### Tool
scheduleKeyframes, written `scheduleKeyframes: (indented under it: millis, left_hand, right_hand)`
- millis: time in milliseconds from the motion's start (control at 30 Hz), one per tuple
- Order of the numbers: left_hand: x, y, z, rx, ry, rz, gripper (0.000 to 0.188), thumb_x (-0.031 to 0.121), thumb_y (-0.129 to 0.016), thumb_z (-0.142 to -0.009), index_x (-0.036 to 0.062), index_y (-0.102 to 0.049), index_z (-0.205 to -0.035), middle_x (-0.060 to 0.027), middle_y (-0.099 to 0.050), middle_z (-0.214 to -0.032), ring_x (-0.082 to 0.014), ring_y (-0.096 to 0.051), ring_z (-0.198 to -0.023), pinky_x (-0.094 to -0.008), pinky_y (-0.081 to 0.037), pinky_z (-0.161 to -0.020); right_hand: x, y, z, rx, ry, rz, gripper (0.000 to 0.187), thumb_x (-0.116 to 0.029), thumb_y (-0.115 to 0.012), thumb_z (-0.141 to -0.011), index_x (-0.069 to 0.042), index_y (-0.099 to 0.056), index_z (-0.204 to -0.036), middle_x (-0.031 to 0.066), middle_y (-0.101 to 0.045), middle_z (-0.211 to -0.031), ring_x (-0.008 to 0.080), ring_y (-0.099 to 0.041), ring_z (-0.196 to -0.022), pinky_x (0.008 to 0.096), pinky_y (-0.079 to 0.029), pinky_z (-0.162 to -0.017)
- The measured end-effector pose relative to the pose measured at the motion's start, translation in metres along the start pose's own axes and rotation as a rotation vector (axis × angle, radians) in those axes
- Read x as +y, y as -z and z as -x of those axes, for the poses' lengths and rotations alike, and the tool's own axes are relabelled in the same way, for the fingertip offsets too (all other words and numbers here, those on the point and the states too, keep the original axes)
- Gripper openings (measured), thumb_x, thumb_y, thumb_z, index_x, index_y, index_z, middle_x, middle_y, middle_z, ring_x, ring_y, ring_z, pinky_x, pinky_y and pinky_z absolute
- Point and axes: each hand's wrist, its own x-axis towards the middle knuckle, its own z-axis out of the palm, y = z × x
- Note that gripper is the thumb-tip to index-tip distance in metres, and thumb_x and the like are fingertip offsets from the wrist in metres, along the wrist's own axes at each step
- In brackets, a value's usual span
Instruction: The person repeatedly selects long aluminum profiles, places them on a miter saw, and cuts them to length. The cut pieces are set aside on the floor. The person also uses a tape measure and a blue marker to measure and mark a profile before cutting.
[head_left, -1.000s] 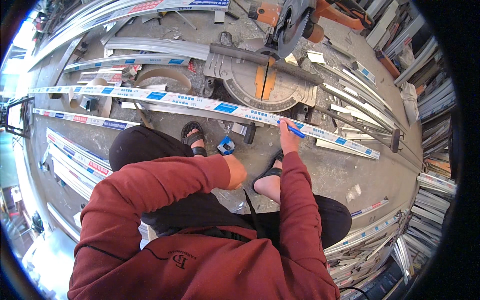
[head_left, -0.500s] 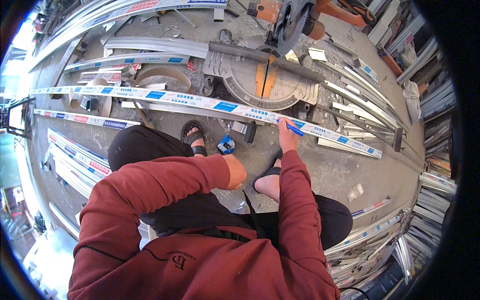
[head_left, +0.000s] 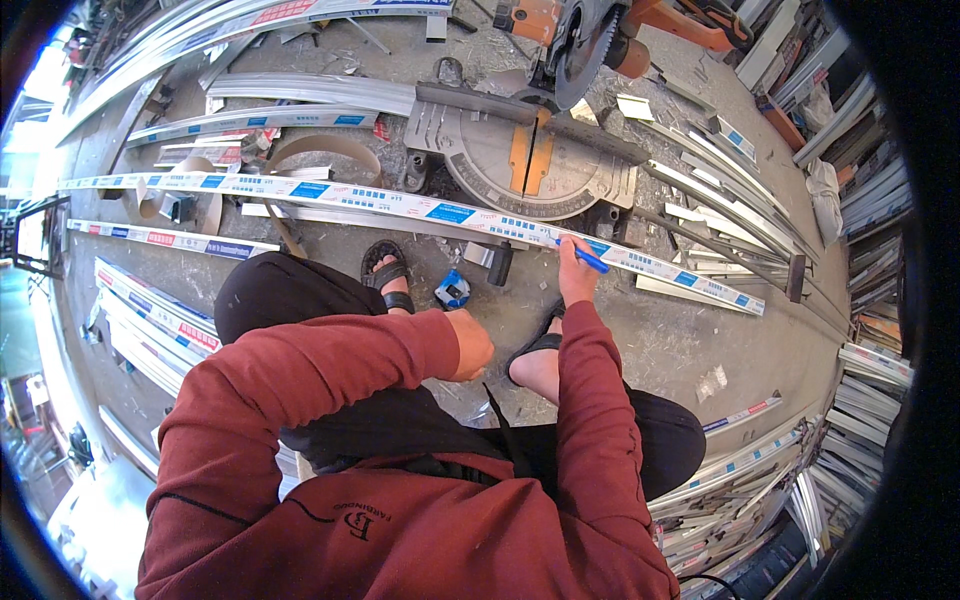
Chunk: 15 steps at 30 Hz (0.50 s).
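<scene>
My right hand [head_left: 575,272] grips a blue marker [head_left: 591,261], its tip at the near edge of a long white profile strip [head_left: 390,204] covered in blue-printed film. That strip runs from far left to right, in front of the saw base. My left hand [head_left: 471,345] is closed in a fist near my knees; whatever may be inside it is hidden. Just beyond that fist a blue tape measure [head_left: 452,290] lies on the floor. A miter saw [head_left: 585,55] stands past the strip, its blade raised above a round grey table [head_left: 490,165] with a yellow insert.
Bundles of film-wrapped profiles [head_left: 155,310] lie at left, and more are stacked at right [head_left: 870,430]. Offcuts [head_left: 715,225] are scattered right of the saw. A curled brown band [head_left: 330,150] sits left of it. My sandalled feet [head_left: 388,272] rest on the littered floor.
The marker has tilted slightly in my right hand, while the hand stays at the same spot on the strip. My left hand and the strip hold still.
</scene>
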Motion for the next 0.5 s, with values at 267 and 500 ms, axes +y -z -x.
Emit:
scheduleKeyframes:
  millis: [267, 500]
  left_hand:
    - [0.001, -0.001, 0.0, -0.012, 0.017, -0.01, 0.036, 0.034, -0.059, -0.087, 0.0024, -0.07, -0.075, -0.0173, -0.069, -0.076, -0.0366, -0.068, -0.077, -0.0461, -0.053, -0.074]
    - [0.001, -0.003, -0.002, -0.01, 0.014, -0.014, 0.035, 0.034, -0.06, -0.085, 0.0022, -0.07, -0.073, -0.0169, -0.068, -0.075, -0.0363, -0.068, -0.076, -0.0461, -0.053, -0.073]
  right_hand:
    - [-0.005, 0.0, 0.002, 0.027, -0.051, -0.082, 0.023, -0.018, -0.062, -0.09, 0.002, -0.071, -0.098, 0.0111, -0.072, -0.089, 0.0188, -0.067, -0.081, 0.03, -0.052, -0.076]
    - [-0.004, 0.0, 0.001, 0.041, -0.001, -0.051, 0.023, -0.018, -0.062, -0.091, 0.001, -0.071, -0.099, 0.0116, -0.072, -0.089, 0.0194, -0.068, -0.081, 0.0308, -0.052, -0.077]
